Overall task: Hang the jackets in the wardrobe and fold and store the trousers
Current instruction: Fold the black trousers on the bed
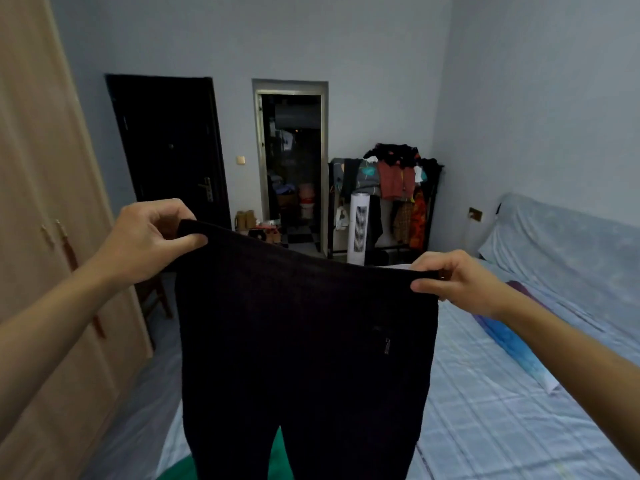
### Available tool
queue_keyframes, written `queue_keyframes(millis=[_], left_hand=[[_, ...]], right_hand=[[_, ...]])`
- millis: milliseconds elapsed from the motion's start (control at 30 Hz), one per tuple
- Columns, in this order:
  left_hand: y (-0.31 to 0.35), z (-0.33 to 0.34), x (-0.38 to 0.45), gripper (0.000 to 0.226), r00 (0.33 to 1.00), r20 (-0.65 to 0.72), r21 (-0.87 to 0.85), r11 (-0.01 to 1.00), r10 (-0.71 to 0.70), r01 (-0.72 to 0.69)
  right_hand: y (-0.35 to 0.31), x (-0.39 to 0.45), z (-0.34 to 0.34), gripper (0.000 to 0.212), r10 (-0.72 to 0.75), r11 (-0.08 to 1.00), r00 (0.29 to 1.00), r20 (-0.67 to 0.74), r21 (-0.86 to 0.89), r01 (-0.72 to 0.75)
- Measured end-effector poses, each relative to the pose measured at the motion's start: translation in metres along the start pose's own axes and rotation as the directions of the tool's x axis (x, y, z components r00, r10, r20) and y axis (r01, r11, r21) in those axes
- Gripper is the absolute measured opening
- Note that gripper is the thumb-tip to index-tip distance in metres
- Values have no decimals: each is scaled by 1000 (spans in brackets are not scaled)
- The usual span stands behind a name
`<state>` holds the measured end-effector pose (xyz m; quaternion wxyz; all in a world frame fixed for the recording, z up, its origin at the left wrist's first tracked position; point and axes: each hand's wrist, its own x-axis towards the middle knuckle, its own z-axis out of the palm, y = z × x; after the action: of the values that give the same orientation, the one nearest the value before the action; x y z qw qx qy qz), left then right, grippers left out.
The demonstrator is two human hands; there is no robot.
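Black trousers [304, 341] held up by the waistband above the bed [502, 427], left hand [145, 240] and right hand [457, 282] each pinching a corner; matching the legs evenly should yield a clean fold.

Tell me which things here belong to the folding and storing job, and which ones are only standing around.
Job: black trousers, pinched at the waistband by left hand and right hand; wardrobe; bed.

Standing around: clothes rack, tower fan, dark door, shoes.
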<state>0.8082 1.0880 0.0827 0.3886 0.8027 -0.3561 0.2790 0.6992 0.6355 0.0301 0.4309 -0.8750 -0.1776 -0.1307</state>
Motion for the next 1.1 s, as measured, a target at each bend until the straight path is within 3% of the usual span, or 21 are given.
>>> queue_keyframes(millis=[167,333,400,467,600,767,967,1100], left_hand=[[-9,-5,-12,12,999,40,-55,998,-1,3],[-25,-11,-26,31,987,160,-74,997,19,-7],[-28,-10,-35,35,978,206,-9,999,33,-32],[-29,-8,-45,24,981,180,104,990,75,-95],[-31,-3,-56,18,990,86,191,973,113,-128],[-39,-5,-66,19,989,67,175,975,130,-140],[-66,-14,-92,27,947,244,163,954,209,-253],[-47,-17,-113,31,953,196,142,955,230,-259]], right_hand=[[8,-4,10,16,61,976,993,105,201,-81],[5,-12,6,19,67,918,921,383,337,-207],[5,-16,6,19,66,912,883,464,332,-243],[7,-21,11,19,70,932,863,500,275,-235],[9,-32,30,24,162,982,916,367,36,-188],[12,-50,68,24,217,973,949,228,29,-229],[7,-70,78,10,148,975,989,-29,-164,-151],[-14,-85,66,20,60,971,982,-182,-217,-100]])
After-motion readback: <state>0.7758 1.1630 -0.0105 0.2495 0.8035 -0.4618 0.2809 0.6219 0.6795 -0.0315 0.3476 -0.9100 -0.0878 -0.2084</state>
